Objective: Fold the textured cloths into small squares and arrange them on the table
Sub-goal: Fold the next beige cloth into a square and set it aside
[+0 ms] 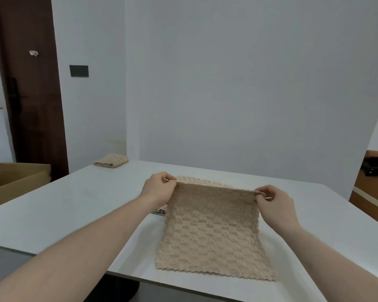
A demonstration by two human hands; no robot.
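Now both hands, left hand [159, 188] and right hand [273, 203], pinch the beige cloth's [214, 232] raised corners above the table [74, 203]; a folded cloth [111, 160] sits at its far-left corner

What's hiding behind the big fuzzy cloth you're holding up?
More beige cloth peeks out above the held cloth and by its left edge, lying on the table. How much is hidden behind cannot be seen.

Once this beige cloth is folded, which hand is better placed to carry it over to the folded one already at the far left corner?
Probably left. The folded cloth lies at the table's far left corner, on the left hand's side. The right hand would have to cross the body. Both now pinch the beige cloth's top corners.
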